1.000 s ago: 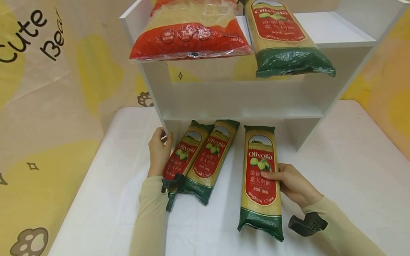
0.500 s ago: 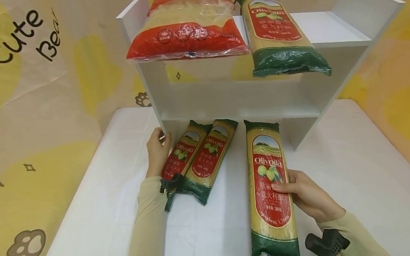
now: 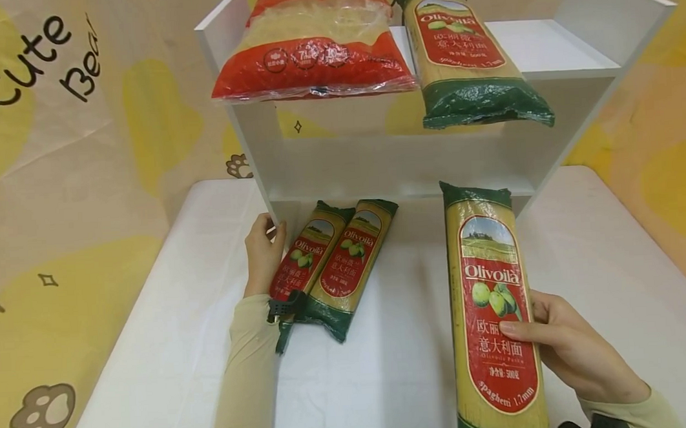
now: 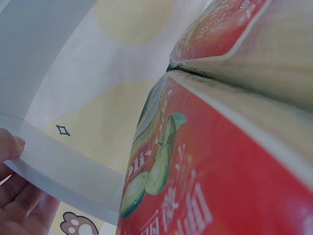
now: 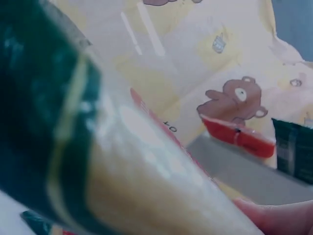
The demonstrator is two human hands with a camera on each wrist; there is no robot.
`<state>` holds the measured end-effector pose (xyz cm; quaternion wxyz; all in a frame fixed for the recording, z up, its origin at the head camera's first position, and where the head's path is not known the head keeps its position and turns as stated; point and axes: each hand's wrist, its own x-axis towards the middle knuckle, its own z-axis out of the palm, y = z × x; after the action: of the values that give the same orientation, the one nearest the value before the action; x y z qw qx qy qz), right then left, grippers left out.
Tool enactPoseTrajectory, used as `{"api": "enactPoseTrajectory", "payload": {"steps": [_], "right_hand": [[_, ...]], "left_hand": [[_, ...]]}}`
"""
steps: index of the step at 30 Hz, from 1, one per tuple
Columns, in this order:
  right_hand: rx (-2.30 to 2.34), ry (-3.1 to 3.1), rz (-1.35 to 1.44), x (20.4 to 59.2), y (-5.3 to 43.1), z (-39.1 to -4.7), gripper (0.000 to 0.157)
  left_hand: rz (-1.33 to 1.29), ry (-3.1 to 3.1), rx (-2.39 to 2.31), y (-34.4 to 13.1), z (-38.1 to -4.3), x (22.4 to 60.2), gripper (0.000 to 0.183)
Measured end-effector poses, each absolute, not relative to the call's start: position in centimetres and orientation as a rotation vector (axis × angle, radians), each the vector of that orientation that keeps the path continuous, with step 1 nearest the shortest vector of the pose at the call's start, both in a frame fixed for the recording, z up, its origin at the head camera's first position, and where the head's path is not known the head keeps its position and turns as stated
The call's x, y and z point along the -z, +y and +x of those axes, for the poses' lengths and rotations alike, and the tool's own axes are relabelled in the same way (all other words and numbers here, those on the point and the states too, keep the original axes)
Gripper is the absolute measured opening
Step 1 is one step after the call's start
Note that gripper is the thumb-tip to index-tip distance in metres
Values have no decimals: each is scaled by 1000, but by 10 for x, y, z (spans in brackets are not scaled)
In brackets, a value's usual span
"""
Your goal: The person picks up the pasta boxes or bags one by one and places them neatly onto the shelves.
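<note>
My right hand (image 3: 586,353) holds a long pack of spaghetti (image 3: 494,387) by its right side, thumb across the red label. The pack has green ends and is raised in front of the white shelf unit (image 3: 561,47). Its green end and pale side fill much of the right wrist view, with the thumb (image 5: 279,215) at the lower right. My left hand (image 3: 263,254) grips the lower left side panel of the shelf unit; in the left wrist view, thumb and fingers (image 4: 22,203) lie on either side of the panel's edge. Beside that hand lean two spaghetti packs (image 3: 304,255) (image 3: 353,255).
On the upper shelf lie a red, clear-windowed bag of pasta (image 3: 317,54) and another spaghetti pack (image 3: 462,46), whose green end juts past the front edge. White cloth covers the table (image 3: 376,393). A patterned yellow backdrop (image 3: 85,189) hangs behind.
My right hand has brought the spaghetti pack right, away from the two leaning packs and nearer the head camera. The left hand stays on the shelf panel.
</note>
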<state>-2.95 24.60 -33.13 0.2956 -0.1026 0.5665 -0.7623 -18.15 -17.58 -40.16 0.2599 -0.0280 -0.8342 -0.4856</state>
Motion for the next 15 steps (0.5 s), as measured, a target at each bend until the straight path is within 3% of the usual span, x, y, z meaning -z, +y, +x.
{"api": "enactPoseTrajectory", "payload": {"steps": [15], "right_hand": [[2182,1501,-302,304,296,-17,39]], "left_hand": [[-86,-2262,1311,-176,-184,404,20]]}}
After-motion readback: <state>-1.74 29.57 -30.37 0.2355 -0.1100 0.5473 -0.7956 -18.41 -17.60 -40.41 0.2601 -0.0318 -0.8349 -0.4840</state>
